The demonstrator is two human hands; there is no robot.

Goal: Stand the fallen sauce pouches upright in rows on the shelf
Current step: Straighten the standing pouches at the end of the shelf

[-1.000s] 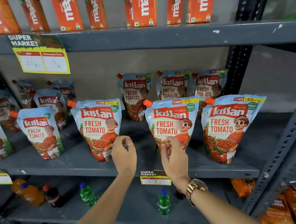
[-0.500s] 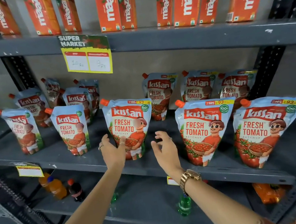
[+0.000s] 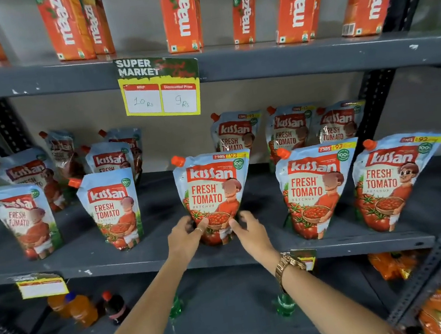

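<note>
Sauce pouches stand across the grey metal shelf [image 3: 140,253] in two rough rows, a front row of five and a looser back row near the wall. All pouches in view appear upright; none clearly lies flat, though the back-left group is crowded and partly hidden.

Above, the upper shelf carries orange juice cartons [image 3: 179,12], and a yellow price label [image 3: 159,90] hangs from its edge. Neither bears on the step.

The centre pouch [image 3: 214,193] sits at the front of the shelf, between the left pair and the right pair of the front row. It stands upright with its orange spout at the top left.

The left hand [image 3: 185,236] and the right hand [image 3: 249,226] flank the pouch base. Each grip is partly closed, with the fingertips touching the lower corners of the pouch; neither hand lifts it.

Judged step: seating and squaring the centre pouch in line with its neighbours.

Procedure for a clean result:
- Press the lower corners outward so that the gusset base spreads flat on the shelf.
- Turn the printed face square to the front edge.
- Keep the gaps to both neighbours even.
- Release gently; the soft, top-heavy pouch may tip forward if nudged.
</note>
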